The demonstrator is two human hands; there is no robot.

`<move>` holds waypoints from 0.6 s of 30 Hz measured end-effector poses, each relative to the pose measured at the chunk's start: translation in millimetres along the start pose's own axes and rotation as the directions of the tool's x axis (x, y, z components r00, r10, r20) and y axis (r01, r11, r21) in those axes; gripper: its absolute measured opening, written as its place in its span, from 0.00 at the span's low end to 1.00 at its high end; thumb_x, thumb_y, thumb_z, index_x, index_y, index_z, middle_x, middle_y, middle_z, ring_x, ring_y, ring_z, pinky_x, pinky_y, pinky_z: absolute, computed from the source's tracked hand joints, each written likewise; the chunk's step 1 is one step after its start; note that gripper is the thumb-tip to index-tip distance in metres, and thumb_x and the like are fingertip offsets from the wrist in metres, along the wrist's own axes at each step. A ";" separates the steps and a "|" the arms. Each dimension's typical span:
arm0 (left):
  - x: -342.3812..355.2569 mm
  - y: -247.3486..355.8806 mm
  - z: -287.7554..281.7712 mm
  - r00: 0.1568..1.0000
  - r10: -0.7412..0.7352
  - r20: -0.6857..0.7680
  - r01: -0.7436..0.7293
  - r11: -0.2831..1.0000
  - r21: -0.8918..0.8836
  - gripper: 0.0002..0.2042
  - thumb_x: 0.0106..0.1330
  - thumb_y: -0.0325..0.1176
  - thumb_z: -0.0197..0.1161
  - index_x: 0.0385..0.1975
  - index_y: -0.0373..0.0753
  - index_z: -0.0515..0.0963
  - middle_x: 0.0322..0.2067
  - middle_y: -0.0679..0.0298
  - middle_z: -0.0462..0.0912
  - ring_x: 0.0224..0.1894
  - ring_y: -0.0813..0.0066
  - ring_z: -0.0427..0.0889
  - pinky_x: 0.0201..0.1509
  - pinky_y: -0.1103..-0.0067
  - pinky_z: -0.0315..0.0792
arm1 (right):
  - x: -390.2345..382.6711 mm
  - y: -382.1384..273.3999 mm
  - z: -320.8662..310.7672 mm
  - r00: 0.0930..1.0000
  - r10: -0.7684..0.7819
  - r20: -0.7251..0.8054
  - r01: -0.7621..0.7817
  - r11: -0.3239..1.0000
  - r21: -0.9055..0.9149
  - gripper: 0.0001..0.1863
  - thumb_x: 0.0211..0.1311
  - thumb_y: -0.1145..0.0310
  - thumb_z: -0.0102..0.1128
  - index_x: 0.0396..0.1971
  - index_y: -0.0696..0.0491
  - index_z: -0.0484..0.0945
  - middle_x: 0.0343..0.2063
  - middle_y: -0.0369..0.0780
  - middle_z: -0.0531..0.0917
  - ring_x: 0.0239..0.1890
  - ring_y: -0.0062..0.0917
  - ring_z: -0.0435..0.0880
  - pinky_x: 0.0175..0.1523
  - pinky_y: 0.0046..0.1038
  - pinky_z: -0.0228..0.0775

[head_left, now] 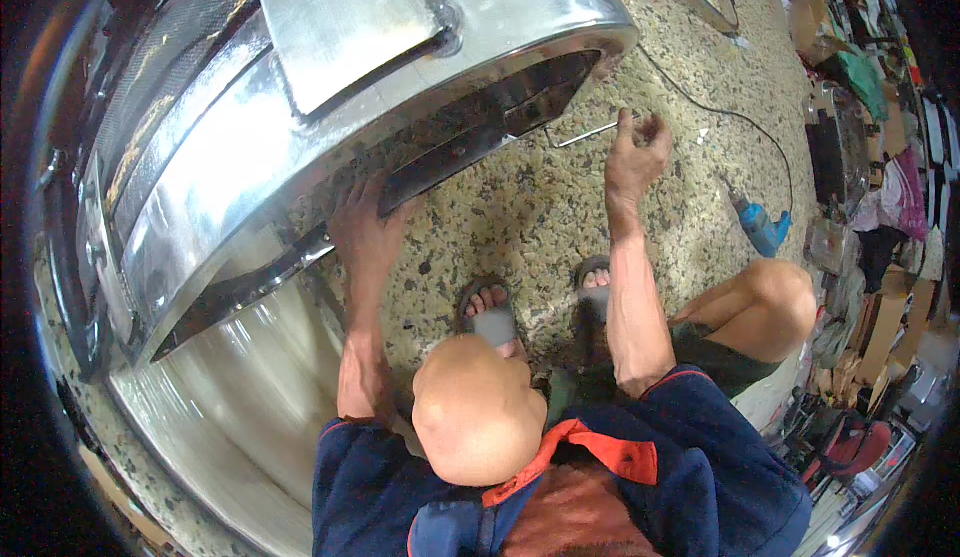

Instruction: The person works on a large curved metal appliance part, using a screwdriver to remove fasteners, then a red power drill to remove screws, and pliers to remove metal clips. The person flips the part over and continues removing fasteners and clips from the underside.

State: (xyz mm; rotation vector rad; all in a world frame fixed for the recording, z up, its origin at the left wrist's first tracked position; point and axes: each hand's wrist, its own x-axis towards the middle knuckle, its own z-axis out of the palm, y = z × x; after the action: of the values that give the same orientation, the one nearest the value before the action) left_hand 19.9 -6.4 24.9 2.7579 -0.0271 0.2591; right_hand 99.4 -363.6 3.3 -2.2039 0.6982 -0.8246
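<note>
A large, shiny metal machine housing with a curved rim fills the upper left. My left hand rests against the lower inner side of that rim, fingers stretched upward and thumb apart; its fingertips lie in shadow. To the right, my right hand has its fingers curled at the end of a thin, bent metal rod that looks like a hex key. The bent end of this key reaches the dark opening under the rim, where its tip is hidden.
A blue power tool with a dark cord lies on the speckled floor. Cartons, bags and parts crowd the right side. A metal frame lies at the top. Below the housing is a smooth pale metal surface.
</note>
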 end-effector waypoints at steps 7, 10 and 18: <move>-2.6 -5.4 6.3 0.999 0.010 -0.042 -0.010 1.000 -0.001 0.31 0.55 0.51 0.77 0.56 0.40 0.82 0.51 0.52 0.85 0.55 0.48 0.82 0.61 0.55 0.72 | -19.6 16.6 -10.1 0.745 -0.611 0.268 0.626 0.779 0.033 0.20 0.60 0.76 0.62 0.54 0.51 0.79 0.61 0.43 0.80 0.72 0.43 0.70 0.78 0.53 0.51; -8.3 -6.2 9.5 0.998 -0.071 0.002 0.071 0.997 -0.032 0.33 0.55 0.54 0.76 0.57 0.41 0.81 0.51 0.54 0.86 0.55 0.50 0.83 0.63 0.52 0.69 | -42.3 11.2 22.1 0.826 -0.548 0.137 0.543 0.837 0.071 0.14 0.62 0.71 0.67 0.47 0.52 0.78 0.54 0.48 0.80 0.67 0.46 0.73 0.72 0.53 0.57; -1.2 5.5 -1.1 0.978 -0.120 0.169 0.136 0.987 -0.086 0.33 0.62 0.56 0.70 0.65 0.47 0.77 0.62 0.51 0.79 0.67 0.42 0.72 0.73 0.48 0.58 | -110.0 12.7 51.5 0.861 0.167 0.480 -0.341 0.890 0.302 0.13 0.75 0.60 0.58 0.35 0.54 0.75 0.32 0.42 0.80 0.35 0.36 0.80 0.40 0.38 0.71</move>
State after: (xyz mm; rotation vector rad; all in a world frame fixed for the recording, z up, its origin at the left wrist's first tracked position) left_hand 18.2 -11.1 27.7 2.6633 0.0928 -0.0034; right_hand 60.9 -277.7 -74.6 -1.7981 0.5364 -0.2648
